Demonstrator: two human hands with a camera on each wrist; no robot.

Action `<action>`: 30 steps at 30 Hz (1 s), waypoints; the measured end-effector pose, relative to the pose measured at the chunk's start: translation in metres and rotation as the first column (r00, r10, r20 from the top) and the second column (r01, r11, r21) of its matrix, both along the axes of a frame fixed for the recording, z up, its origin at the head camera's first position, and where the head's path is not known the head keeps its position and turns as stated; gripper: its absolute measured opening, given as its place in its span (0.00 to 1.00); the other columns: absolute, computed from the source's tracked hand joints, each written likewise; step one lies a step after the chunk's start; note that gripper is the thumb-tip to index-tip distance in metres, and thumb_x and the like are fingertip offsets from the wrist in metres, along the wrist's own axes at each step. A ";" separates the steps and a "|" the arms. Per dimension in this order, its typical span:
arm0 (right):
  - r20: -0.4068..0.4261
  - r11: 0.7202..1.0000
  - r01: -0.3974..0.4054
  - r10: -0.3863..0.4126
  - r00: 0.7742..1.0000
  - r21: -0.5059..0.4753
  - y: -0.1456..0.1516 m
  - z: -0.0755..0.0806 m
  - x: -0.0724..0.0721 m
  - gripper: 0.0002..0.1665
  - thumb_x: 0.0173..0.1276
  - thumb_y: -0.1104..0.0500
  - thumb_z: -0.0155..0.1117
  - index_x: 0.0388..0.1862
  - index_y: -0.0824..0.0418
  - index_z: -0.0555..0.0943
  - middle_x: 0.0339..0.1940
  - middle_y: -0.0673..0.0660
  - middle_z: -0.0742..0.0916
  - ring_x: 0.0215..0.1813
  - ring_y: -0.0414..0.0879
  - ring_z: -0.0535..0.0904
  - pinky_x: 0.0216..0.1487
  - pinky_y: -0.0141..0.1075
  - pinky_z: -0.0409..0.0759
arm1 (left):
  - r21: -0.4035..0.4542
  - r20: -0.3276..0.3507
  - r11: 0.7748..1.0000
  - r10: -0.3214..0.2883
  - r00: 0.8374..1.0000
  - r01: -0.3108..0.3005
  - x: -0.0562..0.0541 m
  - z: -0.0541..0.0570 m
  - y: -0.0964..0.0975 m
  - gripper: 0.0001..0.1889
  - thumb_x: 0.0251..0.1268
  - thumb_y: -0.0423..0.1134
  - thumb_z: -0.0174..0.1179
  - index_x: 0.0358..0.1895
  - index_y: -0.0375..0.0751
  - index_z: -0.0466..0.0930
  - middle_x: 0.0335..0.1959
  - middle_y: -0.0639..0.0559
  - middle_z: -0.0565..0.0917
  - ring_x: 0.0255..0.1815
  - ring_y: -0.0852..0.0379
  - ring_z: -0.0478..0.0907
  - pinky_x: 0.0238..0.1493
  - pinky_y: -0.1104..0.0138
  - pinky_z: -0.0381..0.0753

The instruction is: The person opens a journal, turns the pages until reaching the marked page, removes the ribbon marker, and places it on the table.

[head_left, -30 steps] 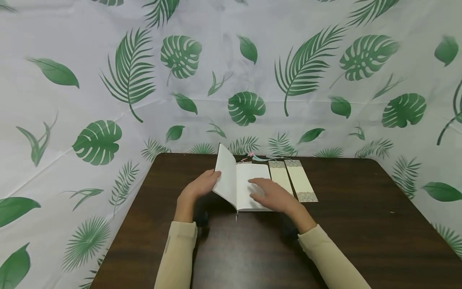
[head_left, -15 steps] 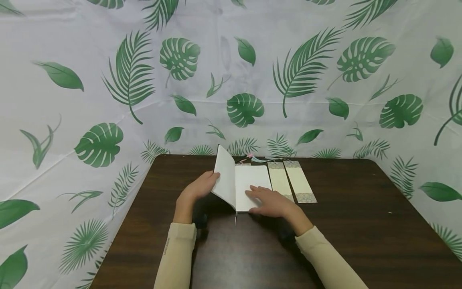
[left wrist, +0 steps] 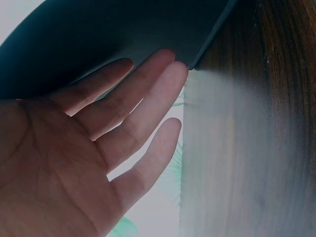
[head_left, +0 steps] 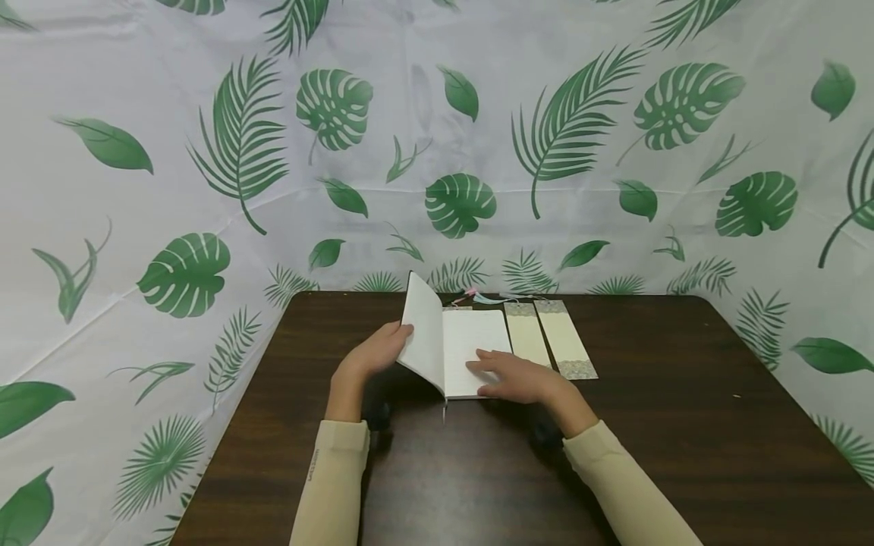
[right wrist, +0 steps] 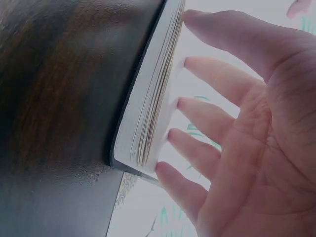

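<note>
On the dark table, a notebook lies open; the left hand pinches its raised left side, while the right hand, grip loose, touches the right.

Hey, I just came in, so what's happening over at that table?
Someone in cream sleeves has a notebook open on the dark table. Their left hand holds its raised left side, thumb on the inner face and fingers behind the dark cover. Their right hand is spread at the right page, which lies flat. Just right of the notebook are two pale strips with patterned ends.
</note>
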State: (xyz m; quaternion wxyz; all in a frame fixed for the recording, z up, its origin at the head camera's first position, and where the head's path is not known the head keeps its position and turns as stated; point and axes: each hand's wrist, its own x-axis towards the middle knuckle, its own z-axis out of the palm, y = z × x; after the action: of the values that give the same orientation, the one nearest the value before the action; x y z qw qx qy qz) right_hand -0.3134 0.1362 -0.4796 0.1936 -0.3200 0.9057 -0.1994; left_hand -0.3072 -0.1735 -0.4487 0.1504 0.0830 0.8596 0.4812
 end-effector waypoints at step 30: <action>-0.038 0.998 0.055 -0.055 0.998 0.008 0.006 0.006 -0.002 0.29 0.77 0.64 0.66 0.75 0.60 0.78 0.81 0.65 0.75 0.82 0.65 0.69 0.79 0.60 0.69 | -0.005 -0.004 1.000 0.004 1.000 -0.004 0.000 0.001 0.000 0.32 0.89 0.54 0.34 0.75 0.33 0.71 0.61 0.38 0.80 0.71 0.42 0.73 0.78 0.44 0.67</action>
State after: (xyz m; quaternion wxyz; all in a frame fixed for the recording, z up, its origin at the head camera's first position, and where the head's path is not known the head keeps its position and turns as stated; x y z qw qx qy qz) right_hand -0.3151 0.1423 -0.4737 0.1723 -0.2978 0.9186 -0.1946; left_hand -0.3073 -0.1735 -0.4474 0.1480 0.0819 0.8614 0.4789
